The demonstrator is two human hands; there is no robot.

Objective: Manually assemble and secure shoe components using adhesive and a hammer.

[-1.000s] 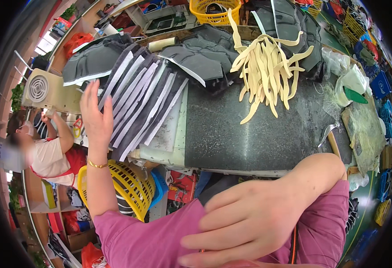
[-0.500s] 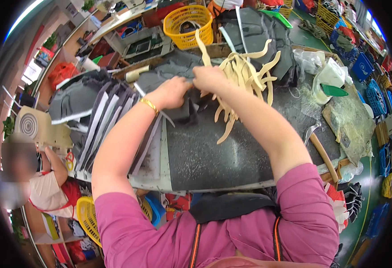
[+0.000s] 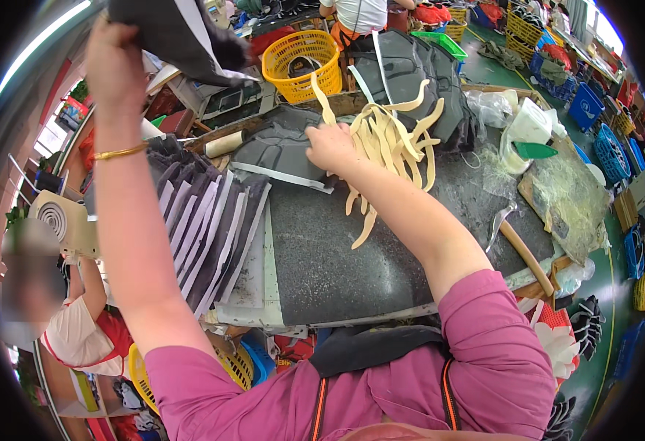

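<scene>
Our left hand (image 3: 115, 62), blurred and held up at the upper left, has its fingers closed on the edge of a dark panel (image 3: 162, 38), which slants out to the right over the back of the bench and bears a white strip along it; a gold bracelet (image 3: 120, 152) circles that wrist. Our right hand (image 3: 333, 148) reaches across to the left side of a heap of wavy cream strips (image 3: 392, 143), its fingers bent over the edge of a grey moulded panel (image 3: 282, 151); the fingertips are hidden, so we cannot tell whether they grip anything. Left of that panel, we see a slanting row of dark panels with white edging (image 3: 209, 228) overlapping one another, and behind the heap stand more grey moulded panels (image 3: 440, 77). The cream strips lie partly on a black work mat (image 3: 352, 264), whose surface is speckled. Toward the mat's right side rests a hammer (image 3: 524, 253) with a wooden handle, near a board in cloudy plastic film (image 3: 566, 202). Beyond the bench's far edge we have a yellow basket (image 3: 300, 73), and at our left a co-worker in a red apron (image 3: 113, 334) is beside a beige machine (image 3: 73, 224) with a round grille.
</scene>
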